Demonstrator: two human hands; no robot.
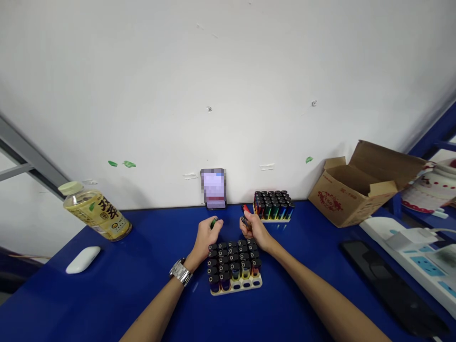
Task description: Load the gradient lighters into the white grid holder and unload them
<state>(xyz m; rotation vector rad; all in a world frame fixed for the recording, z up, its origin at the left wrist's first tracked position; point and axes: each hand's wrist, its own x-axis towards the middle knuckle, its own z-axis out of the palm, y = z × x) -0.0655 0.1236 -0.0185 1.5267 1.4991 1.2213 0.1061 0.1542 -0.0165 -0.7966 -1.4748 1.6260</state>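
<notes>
My left hand, with a metal watch on its wrist, is closed round a green lighter just behind a cream tray of upright lighters with black tops. The tray's front row has empty holes. My right hand is closed on lighters, a dark one and a red one showing above the fingers. It sits between the near tray and a second, full tray of lighters by the wall.
A blue table runs to a white wall. A tea bottle lies at left beside a white mouse. A phone leans on the wall. Right: open cardboard box, black slab, white power strip.
</notes>
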